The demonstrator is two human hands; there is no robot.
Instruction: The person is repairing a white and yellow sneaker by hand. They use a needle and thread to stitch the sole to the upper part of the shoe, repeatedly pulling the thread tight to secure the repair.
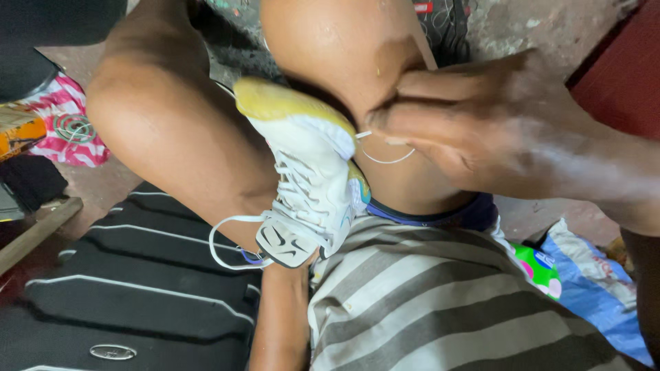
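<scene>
- Evidently the white sneaker [309, 178] is sitting light and soft between the knees, its sole stiffer.
- Right hand [481, 124], at three o'clock, is pinching white thread [385, 159]; left hand is staying hidden, so its state is unclear.

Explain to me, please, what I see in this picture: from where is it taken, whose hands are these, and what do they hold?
There is no machine here. One camera sits on a person's head and looks down at their own lap, so you see their bare knees and striped shirt from above. A white sneaker with a yellowed sole is wedged between the knees, its laces hanging loose. The right hand pinches a thin white thread next to the shoe's edge; a needle, if there is one, is too small to see. The left forearm reaches up under the sneaker, and its hand is hidden behind the shoe. Below lies a black mat with white stripes on the floor, with colourful cloth at the left and a blue bag at the right.
</scene>
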